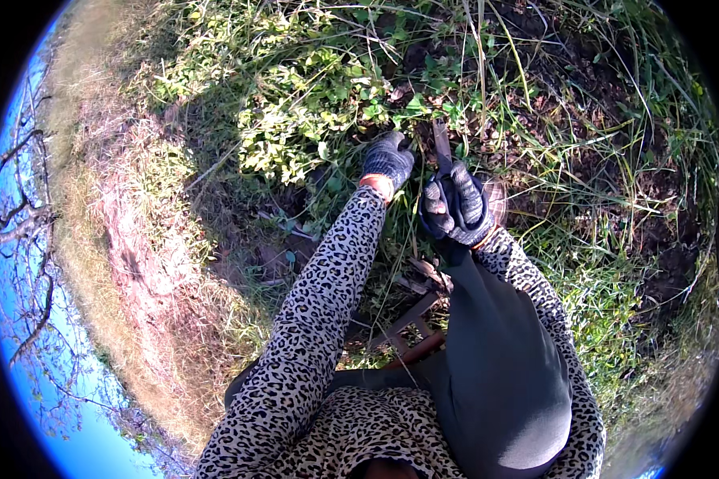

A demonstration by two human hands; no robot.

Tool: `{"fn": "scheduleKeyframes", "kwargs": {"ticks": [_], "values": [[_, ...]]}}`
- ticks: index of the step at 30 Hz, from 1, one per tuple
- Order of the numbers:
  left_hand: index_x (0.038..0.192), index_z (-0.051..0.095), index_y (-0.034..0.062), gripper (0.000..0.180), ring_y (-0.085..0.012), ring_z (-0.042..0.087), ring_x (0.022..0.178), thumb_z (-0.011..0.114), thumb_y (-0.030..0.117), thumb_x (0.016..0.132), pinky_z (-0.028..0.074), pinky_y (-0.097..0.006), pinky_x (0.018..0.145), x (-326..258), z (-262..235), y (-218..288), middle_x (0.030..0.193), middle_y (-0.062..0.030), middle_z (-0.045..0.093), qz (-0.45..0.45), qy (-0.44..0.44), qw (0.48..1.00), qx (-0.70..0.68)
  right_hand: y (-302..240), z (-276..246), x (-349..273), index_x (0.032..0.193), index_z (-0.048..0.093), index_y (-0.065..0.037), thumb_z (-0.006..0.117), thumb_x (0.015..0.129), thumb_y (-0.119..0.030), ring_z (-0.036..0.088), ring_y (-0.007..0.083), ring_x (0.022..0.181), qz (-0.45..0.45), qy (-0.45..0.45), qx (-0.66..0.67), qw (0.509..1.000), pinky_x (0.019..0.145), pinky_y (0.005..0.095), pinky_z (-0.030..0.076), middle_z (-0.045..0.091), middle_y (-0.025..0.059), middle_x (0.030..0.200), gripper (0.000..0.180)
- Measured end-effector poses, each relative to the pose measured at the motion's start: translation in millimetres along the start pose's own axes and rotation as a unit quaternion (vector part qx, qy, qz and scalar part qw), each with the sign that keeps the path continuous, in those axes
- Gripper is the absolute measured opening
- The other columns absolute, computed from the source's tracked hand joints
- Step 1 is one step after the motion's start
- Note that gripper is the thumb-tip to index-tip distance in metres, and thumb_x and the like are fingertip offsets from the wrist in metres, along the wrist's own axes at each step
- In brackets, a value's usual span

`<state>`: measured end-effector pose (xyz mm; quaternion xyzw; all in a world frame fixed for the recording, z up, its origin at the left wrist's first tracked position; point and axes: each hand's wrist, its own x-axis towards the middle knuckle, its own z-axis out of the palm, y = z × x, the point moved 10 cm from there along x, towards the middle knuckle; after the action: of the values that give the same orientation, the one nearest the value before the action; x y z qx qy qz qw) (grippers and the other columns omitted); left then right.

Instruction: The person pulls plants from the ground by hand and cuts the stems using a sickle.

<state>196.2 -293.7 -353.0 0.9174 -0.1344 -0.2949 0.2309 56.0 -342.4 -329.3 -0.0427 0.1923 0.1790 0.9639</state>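
Note:
My left hand (389, 162), in a dark grey glove with an orange cuff, reaches in among low leafy plants (295, 112). Its fingers curl down into the greenery, and whatever they grip is hidden. Close by on the right, my right hand (457, 206), gloved alike, is closed round a hand tool with a narrow flat blade (442, 142). The blade points away from me, toward the stems and soil; the handle is covered by my fingers.
Long grass (607, 152) and patches of dark soil spread to the right. Below my hands lie dry leaves (427, 273) and a brown frame (411, 323), beside my grey-clad knee (499, 359). Pinkish bare ground (140, 247) and a leafless tree (24, 223) are at left.

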Motion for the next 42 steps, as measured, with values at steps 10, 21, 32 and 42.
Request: {"fn": "scheduleKeyframes", "kwargs": {"ticks": [10,21,32,42], "values": [[0.099,0.068,0.0053,0.020,-0.0231,0.064,0.078,0.067,0.018,0.085,0.051,-0.036,0.071,-38,-30,0,0.087,-0.0062,0.069,0.395,0.051,0.880,0.261,0,6,-3,0.104,0.057,-0.005,0.043,0.095,-0.058,0.054,0.0138,0.058,-0.031,0.010,-0.193,0.981,0.052,0.0257,0.043,0.060,0.0049,0.074,0.056],[0.102,0.066,-0.0002,0.034,-0.0208,0.060,0.077,0.064,0.029,0.085,0.048,-0.034,0.069,3,-51,-17,0.088,-0.0122,0.067,0.105,0.058,0.979,-0.164,2,-19,-6,0.114,0.055,-0.010,0.041,0.098,-0.052,0.056,0.0112,0.068,-0.008,0.048,-0.266,0.963,0.062,0.0258,0.046,0.058,0.0009,0.080,0.047],[0.100,0.068,0.0022,0.022,-0.0125,0.059,0.069,0.069,0.019,0.086,0.049,-0.030,0.064,-34,-29,-36,0.085,-0.0039,0.068,-0.082,-0.017,0.930,-0.358,10,-16,6,0.091,0.047,-0.012,0.040,0.097,-0.056,0.047,0.0126,0.053,0.035,0.126,-0.353,0.927,0.049,0.0270,0.039,0.048,0.0013,0.066,0.045],[0.101,0.070,0.0062,0.016,-0.0279,0.065,0.096,0.062,0.015,0.089,0.049,-0.035,0.090,-62,-34,-64,0.104,-0.0120,0.069,0.020,-0.042,0.978,-0.202,-11,-6,5,0.074,0.048,-0.009,0.041,0.100,-0.048,0.038,0.0081,0.054,-0.062,0.074,-0.464,0.881,0.050,0.0251,0.030,0.041,-0.0029,0.063,0.047]]}}
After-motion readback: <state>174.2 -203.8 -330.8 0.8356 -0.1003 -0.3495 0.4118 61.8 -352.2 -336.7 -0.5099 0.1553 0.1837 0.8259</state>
